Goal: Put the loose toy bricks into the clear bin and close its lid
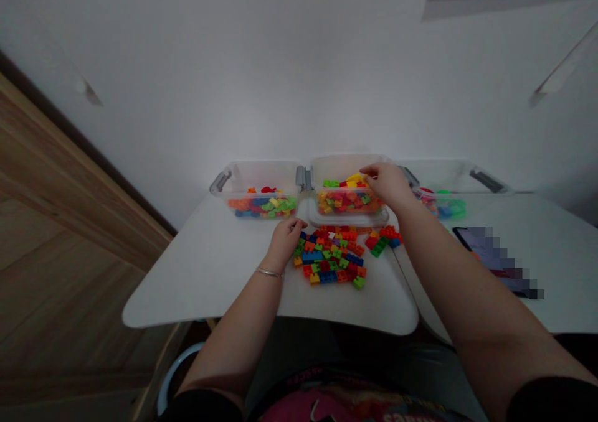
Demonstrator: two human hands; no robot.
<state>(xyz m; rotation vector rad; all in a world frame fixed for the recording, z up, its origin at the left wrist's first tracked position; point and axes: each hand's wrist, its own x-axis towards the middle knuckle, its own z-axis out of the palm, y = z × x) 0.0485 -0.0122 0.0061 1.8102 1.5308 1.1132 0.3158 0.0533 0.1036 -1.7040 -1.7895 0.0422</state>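
Note:
My right hand [387, 184] reaches over the middle clear plastic bin [348, 162], fingers bent and drawn together. A yellow toy block [355, 178] is right at its fingertips, on top of the heap of mixed blocks [343, 202] inside; whether the hand grips it I cannot tell. My left hand [283, 243] is low over the white table [233, 266], thumb and fingers pinched together. Anything between them is too small to make out. Beside it spreads a flat layer of colourful building blocks [331, 257], in red, orange, green, blue and yellow.
To the left stands another clear bin [264, 176] with blocks in it. A third bin [441, 176], partly behind my right arm, holds coloured plastic pieces [451, 208]. A tablet or phone [471, 241], partly pixelated, lies on the right. A wall is behind the bins.

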